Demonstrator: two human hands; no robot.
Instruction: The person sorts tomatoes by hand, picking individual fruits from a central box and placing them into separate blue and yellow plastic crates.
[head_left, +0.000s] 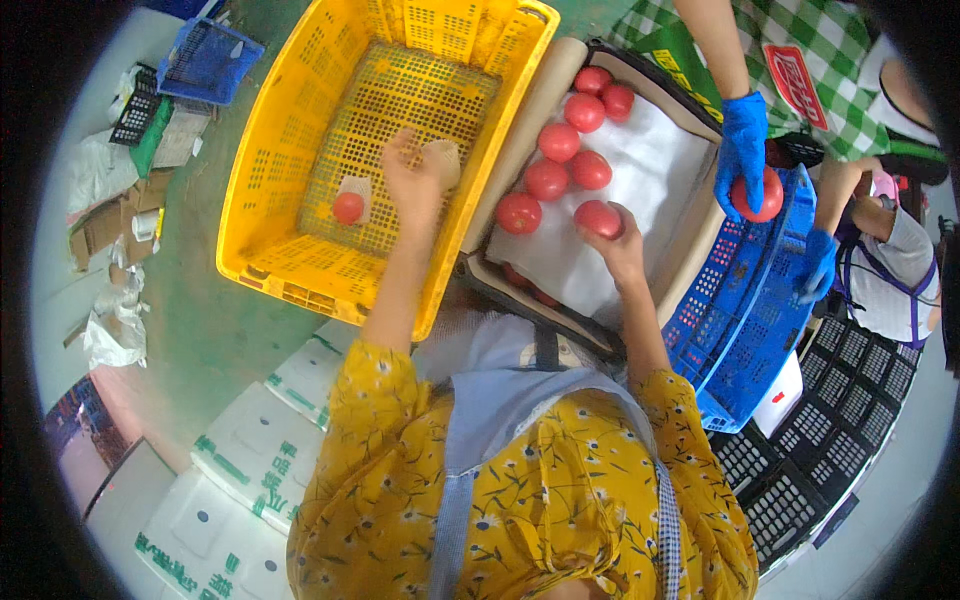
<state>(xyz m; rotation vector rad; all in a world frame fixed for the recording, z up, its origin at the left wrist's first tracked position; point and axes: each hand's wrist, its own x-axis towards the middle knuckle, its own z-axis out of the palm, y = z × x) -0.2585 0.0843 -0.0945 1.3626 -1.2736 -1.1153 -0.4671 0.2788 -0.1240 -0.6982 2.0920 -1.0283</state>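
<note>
My right hand (624, 247) grips a red tomato (596, 217) over a tray lined with white sheeting (652, 180). Several more tomatoes (559, 142) rest on the sheeting, mostly along its left side. Motion blurs my left hand (414, 169), which is inside or just above a yellow plastic crate (259, 210). Right beside its fingers is a pale foam net sleeve (447, 161); whether the hand holds it I cannot tell. Lower left in the crate, another tomato (348, 208) sits at a white net sleeve (358, 187).
Across the tray a co-worker's blue-gloved hand (741, 154) holds a tomato (759, 196) above a blue crate (742, 300). The co-worker's other gloved hand (817, 266) is at that crate's far side. Black crates (832, 390) stand at right; white foam boxes (255, 442) lie lower left.
</note>
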